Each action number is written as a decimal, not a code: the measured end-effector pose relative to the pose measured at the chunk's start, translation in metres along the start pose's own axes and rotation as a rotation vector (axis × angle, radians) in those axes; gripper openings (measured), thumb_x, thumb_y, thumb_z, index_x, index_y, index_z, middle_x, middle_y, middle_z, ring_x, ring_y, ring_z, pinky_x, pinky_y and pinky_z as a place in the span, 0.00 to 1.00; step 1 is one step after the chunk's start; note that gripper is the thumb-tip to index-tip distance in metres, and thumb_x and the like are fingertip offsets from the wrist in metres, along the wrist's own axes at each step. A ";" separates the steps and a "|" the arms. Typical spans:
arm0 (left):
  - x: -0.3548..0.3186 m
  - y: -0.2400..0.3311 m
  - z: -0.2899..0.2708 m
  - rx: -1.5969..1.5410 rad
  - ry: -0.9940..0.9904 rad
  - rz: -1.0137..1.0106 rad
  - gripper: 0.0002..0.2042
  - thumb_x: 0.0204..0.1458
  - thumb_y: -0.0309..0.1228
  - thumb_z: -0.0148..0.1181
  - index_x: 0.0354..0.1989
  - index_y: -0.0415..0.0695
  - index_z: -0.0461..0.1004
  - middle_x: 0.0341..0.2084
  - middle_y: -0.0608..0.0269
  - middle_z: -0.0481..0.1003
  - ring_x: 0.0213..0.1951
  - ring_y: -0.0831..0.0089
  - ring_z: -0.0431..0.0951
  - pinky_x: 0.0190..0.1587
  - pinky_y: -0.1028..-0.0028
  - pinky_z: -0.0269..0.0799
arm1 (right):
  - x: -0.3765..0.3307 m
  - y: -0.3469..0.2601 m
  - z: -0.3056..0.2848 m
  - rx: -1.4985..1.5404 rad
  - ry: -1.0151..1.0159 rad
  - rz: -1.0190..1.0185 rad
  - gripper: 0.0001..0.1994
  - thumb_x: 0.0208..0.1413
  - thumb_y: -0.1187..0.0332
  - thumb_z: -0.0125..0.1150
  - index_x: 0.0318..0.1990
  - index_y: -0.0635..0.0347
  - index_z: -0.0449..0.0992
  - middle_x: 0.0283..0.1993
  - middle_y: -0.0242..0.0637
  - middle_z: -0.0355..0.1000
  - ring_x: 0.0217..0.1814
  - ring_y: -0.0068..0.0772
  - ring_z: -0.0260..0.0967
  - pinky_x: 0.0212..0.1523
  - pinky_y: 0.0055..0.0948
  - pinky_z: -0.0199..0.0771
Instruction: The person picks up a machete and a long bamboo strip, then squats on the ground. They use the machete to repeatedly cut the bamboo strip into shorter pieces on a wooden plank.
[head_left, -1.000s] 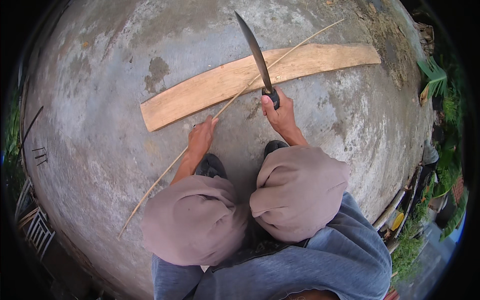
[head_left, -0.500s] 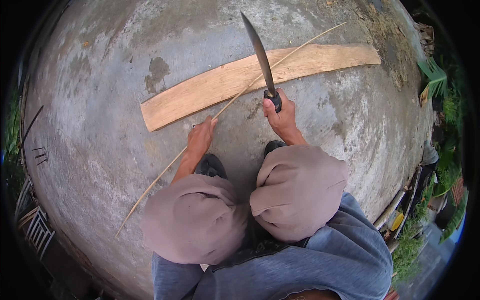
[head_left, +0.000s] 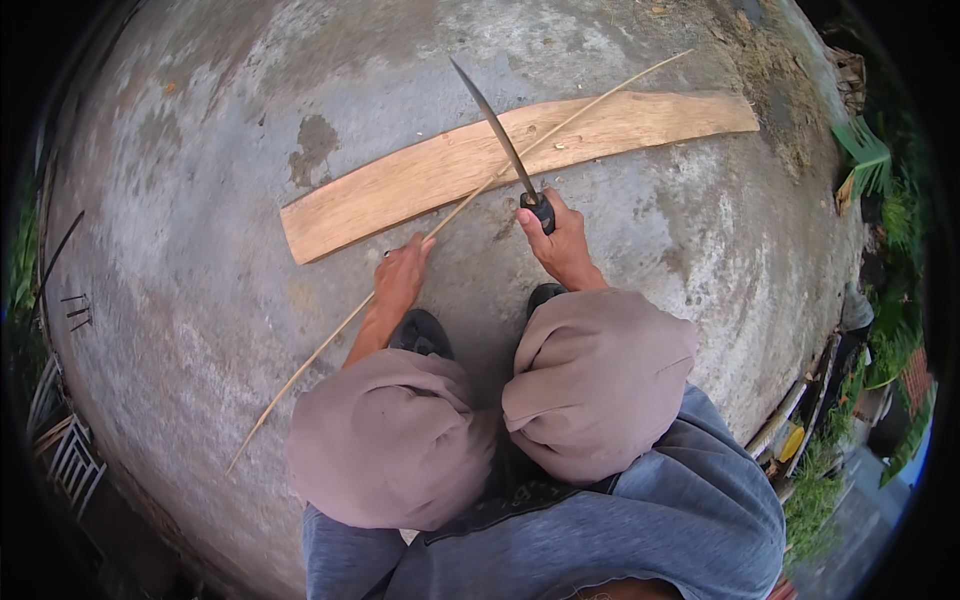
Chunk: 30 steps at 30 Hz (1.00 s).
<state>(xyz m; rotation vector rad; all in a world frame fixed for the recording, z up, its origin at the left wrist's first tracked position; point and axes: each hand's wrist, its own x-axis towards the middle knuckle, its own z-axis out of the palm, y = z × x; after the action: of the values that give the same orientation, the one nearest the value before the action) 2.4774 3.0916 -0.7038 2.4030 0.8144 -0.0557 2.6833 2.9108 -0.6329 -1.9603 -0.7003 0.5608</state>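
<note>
My left hand (head_left: 402, 272) is closed around a long thin wooden stick (head_left: 460, 207), short of the plank. The stick runs slantwise from the lower left and crosses over the wooden plank (head_left: 390, 192), its far end beyond the plank's back edge. In my right hand (head_left: 563, 240) is a machete (head_left: 500, 133), gripped by its black handle. Its long dark blade points up and left, crossing the stick in this view above the plank; I cannot tell whether blade and stick touch. A few small pale chips lie on and around the plank.
Grey, stained concrete floor (head_left: 200, 290) surrounds the plank. My dark shoes (head_left: 423, 333) stand close behind my hands. Green plants (head_left: 880, 170) border the floor at right, and a white slatted rack (head_left: 75, 462) is at the left edge.
My right hand has lowered slightly, and the machete blade has swung down and to the left toward the stick. My left hand keeps its hold on the stick, almost unmoved.
</note>
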 end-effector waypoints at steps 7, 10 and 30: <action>0.003 0.006 -0.003 0.029 -0.072 -0.048 0.16 0.70 0.44 0.46 0.43 0.41 0.70 0.32 0.38 0.80 0.39 0.36 0.79 0.40 0.44 0.72 | 0.014 0.027 0.000 -0.269 -0.242 0.343 0.27 0.64 0.45 0.61 0.39 0.68 0.79 0.27 0.56 0.77 0.31 0.54 0.79 0.34 0.45 0.75; 0.000 0.001 -0.005 0.006 -0.024 -0.022 0.16 0.70 0.44 0.46 0.43 0.41 0.70 0.32 0.38 0.80 0.39 0.36 0.79 0.40 0.43 0.72 | 0.005 -0.013 -0.007 -0.083 -0.146 0.243 0.28 0.64 0.43 0.59 0.38 0.68 0.78 0.25 0.54 0.75 0.29 0.51 0.78 0.34 0.45 0.75; 0.003 -0.005 0.002 0.066 0.079 0.072 0.15 0.69 0.42 0.51 0.47 0.42 0.73 0.25 0.40 0.78 0.32 0.38 0.79 0.33 0.47 0.72 | 0.006 -0.015 0.002 0.188 0.020 -0.017 0.27 0.66 0.42 0.56 0.34 0.63 0.74 0.21 0.38 0.70 0.21 0.30 0.70 0.24 0.31 0.69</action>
<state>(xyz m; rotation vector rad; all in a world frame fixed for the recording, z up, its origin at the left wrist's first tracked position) 2.4777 3.0951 -0.7091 2.5080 0.7716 0.0415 2.6826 2.9220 -0.6211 -1.7820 -0.6275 0.5748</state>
